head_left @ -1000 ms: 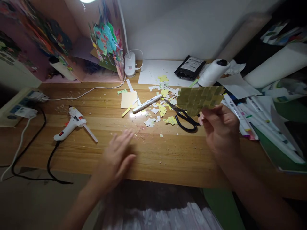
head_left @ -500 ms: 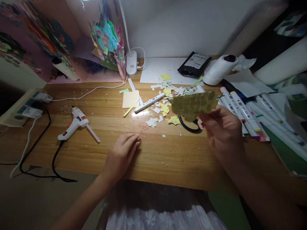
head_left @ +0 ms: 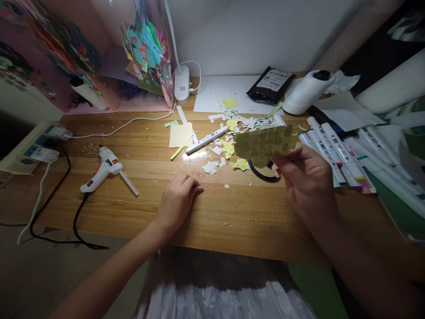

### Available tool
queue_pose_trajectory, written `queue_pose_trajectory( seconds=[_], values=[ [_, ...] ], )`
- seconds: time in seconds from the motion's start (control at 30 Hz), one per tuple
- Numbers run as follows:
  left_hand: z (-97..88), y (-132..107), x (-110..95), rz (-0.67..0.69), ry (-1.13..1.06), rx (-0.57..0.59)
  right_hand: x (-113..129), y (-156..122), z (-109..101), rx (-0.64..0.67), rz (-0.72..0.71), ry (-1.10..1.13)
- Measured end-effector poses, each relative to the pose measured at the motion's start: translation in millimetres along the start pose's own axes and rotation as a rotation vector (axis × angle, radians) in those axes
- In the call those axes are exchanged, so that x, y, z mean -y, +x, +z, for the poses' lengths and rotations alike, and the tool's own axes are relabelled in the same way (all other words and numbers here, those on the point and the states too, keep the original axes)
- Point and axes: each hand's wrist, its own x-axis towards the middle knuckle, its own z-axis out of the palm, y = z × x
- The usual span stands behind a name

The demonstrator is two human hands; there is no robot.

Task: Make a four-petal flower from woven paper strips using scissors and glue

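Note:
My right hand (head_left: 307,177) pinches an olive-yellow piece of cut paper (head_left: 262,144) by its right end, thumb on the near side. The piece has a checked pattern and a wavy lower edge; it is held up above the desk. Behind it shows the black handle loop (head_left: 262,176) of what look like scissors, the rest hidden. My left hand (head_left: 177,197) rests on the wooden desk, fingers curled together, with nothing visible in it. Between the hands and beyond lie yellow star-like cutouts (head_left: 229,103), paper scraps (head_left: 210,167) and a white marker (head_left: 207,140).
At the left lies a white glue gun (head_left: 105,170) with its black cord, near a power strip (head_left: 29,144). Several markers (head_left: 332,146) lie at the right. A black parcel bag (head_left: 270,84) and a white bottle-like object (head_left: 307,93) stand farther back. A tan paper square (head_left: 180,134) lies mid-desk.
My left hand has slid a little to the right and its fingers have curled in more. The paper piece in my right hand has shifted slightly left.

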Motion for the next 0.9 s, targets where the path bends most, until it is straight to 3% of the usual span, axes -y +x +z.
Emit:
queue_pose_trajectory(
  seconds=[0.17,0.37,0.43,0.53,0.63,0.73,0.9],
  values=[
    [-1.7,-4,2,0.069,0.018,0.0,2,-2,0,0.023,0.0,0.009],
    [4.1,-2,-1,0.078,0.221,0.041,3,-3,1,0.04,-0.005,0.002],
    [3.4,1,0,0.075,0.169,0.079,2,-2,1,0.036,-0.001,0.009],
    [-4.4,5,3,0.05,-0.116,0.121,2,0,1,0.021,-0.007,0.005],
    [-14.8,8,4,-0.005,-0.325,0.066,3,0,0,0.019,-0.028,-0.012],
    [-16.2,15,4,0.028,-0.325,-0.016,4,-1,-1,0.03,-0.04,-0.009],
    [-3.1,25,9,0.174,-0.229,0.063,3,0,0,0.036,-0.03,0.022]
  ],
)
